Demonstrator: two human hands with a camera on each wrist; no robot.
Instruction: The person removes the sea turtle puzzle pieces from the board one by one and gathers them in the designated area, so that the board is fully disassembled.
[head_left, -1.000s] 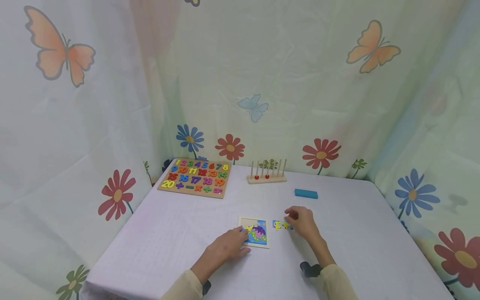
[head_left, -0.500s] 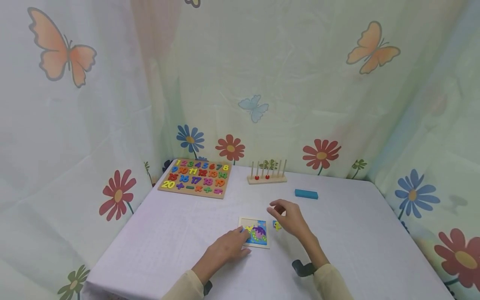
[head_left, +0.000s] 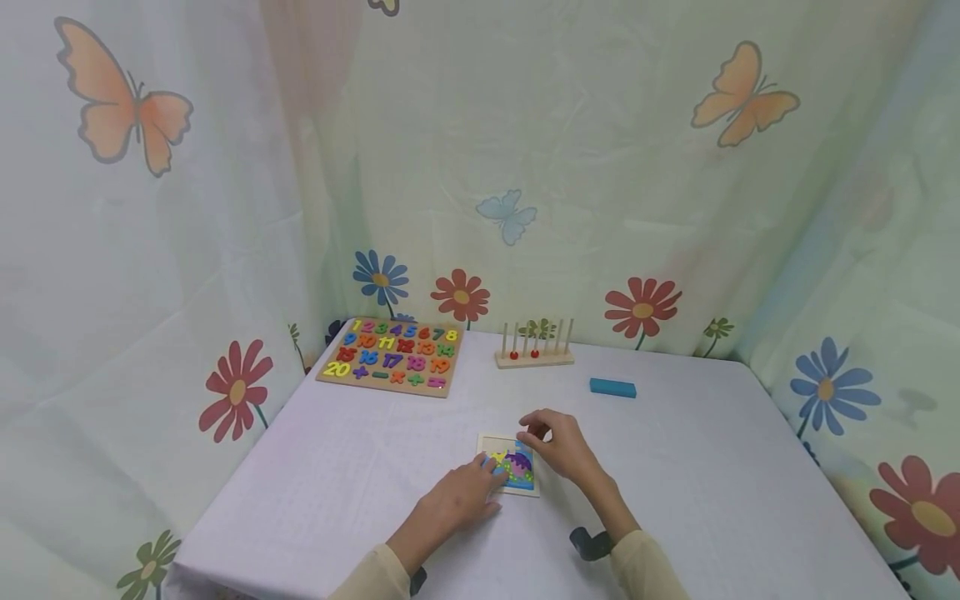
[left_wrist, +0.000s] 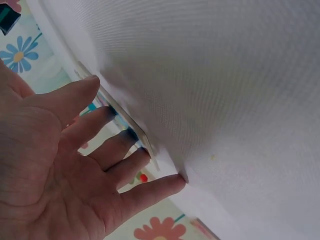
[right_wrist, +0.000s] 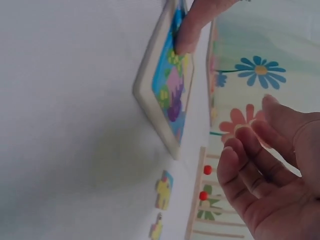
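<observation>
A small wooden jigsaw puzzle board [head_left: 528,490] with a purple, pink and yellow dinosaur picture lies on the table. My left hand [head_left: 459,495] rests its fingertips on the board's left side, while the little finger touches the cloth in the left wrist view. Over the top right corner hovers my right hand [head_left: 561,446]. Its fingers are loosely bent, with the thumb apart and no piece visible between them in the right wrist view. Two loose yellow and blue puzzle pieces, one nearer the board [right_wrist: 164,191] and one farther [right_wrist: 156,228], lie beside it, hidden by the right hand in the head view.
A number board [head_left: 450,388] with colourful digits lies at the back left. Behind the puzzle stands a wooden peg rack [head_left: 547,360] with red beads. A blue block [head_left: 612,388] sits back right. Patterned curtains [head_left: 420,150] enclose the white-clothed table [head_left: 712,483].
My right hand has moved left from the loose pieces to above the puzzle board's top right corner. The left hand has stayed on the board, shifting only slightly.
</observation>
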